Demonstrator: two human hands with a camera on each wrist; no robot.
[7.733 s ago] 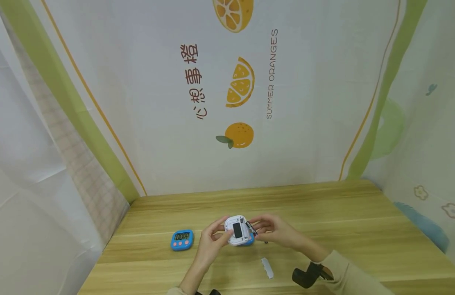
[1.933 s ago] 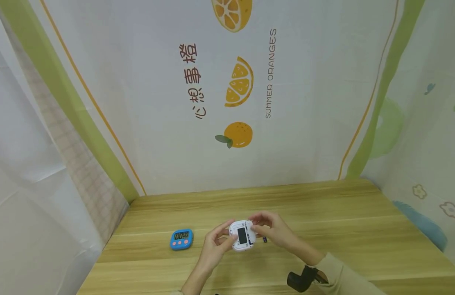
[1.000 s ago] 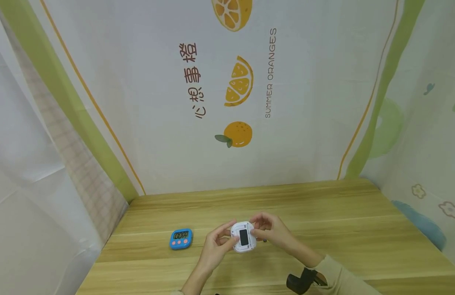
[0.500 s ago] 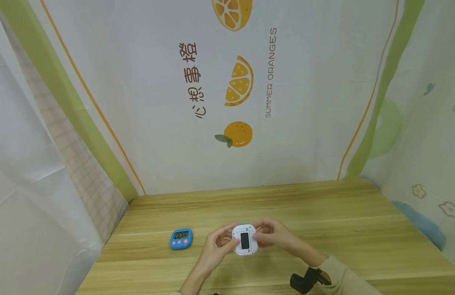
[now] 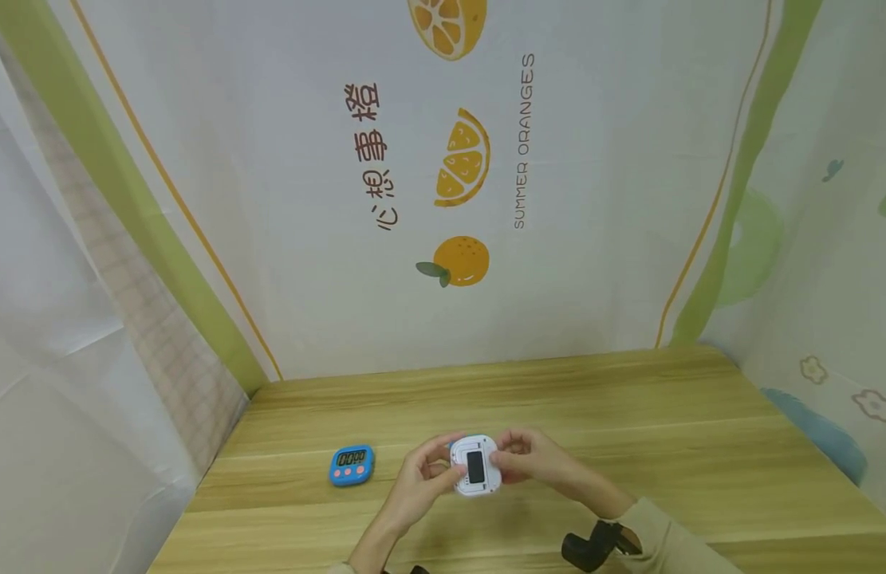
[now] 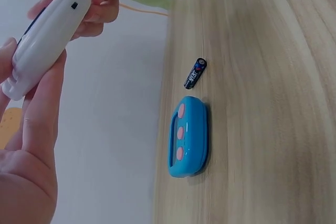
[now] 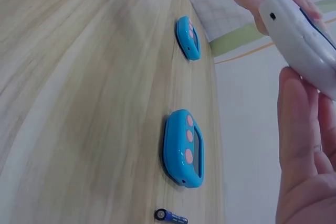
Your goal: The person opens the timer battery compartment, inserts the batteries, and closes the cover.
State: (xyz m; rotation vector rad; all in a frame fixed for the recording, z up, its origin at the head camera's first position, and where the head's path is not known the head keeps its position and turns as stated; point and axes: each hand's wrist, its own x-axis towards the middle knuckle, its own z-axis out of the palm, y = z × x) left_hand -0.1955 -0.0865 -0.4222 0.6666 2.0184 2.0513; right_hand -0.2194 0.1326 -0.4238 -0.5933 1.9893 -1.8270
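Note:
A white kitchen timer (image 5: 474, 469) is held up over the table with its back, which has a black rectangle, facing the head camera. My left hand (image 5: 416, 480) grips its left side, thumb on the back and fingers behind. My right hand (image 5: 539, 461) pinches the right edge, its thumb over the battery cover (image 5: 491, 477), which sits in the back. The timer's front is hidden in the head view. In the left wrist view a blue timer (image 6: 194, 137) with pink buttons and a dark AAA-size battery (image 6: 195, 73) lie on the table beneath.
Another blue timer (image 5: 352, 465) lies on the wooden table (image 5: 629, 399) left of my hands, its display lit. The right wrist view has both the far blue timer (image 7: 188, 38) and the nearer one. A printed curtain (image 5: 593, 239) hangs behind the table.
Earlier my right hand held a battery at the white timer's compartment while the cover lay on the table. It then brought the cover over, and the cover now sits in the back.

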